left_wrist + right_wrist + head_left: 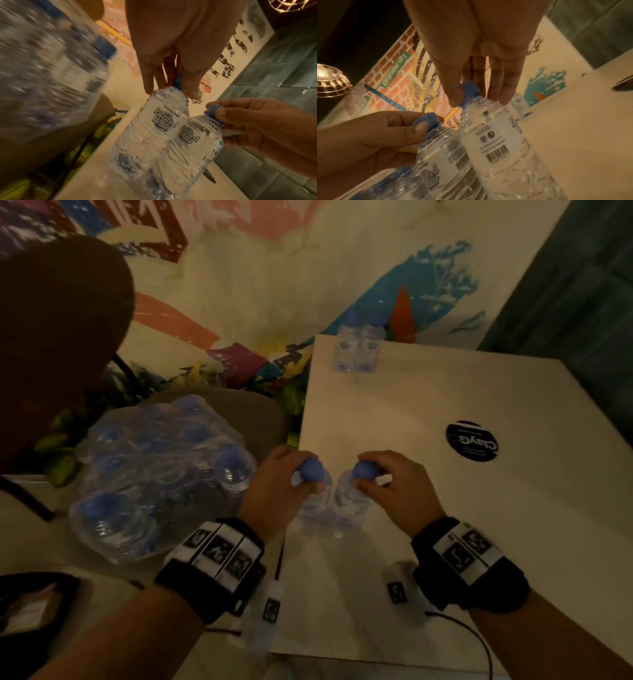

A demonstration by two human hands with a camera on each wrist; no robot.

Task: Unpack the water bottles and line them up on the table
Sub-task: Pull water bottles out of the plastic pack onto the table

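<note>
Two purified-water bottles being pinched by their blue caps, side by side at the counter's near left corner.

The left hand (274, 491) is closing its grip on the left bottle (313, 501) at the cap, and the right hand (394, 491) is doing the same on the right bottle (352, 498); both bottles are clear, ribbed plastic with white labels, touching each other. Two more bottles (358, 349) are standing together at the pale, smooth counter (445, 508)'s far edge. The crinkled shrink-wrapped pack (154, 474) of bottles is sitting on a chair to the left.
</note>
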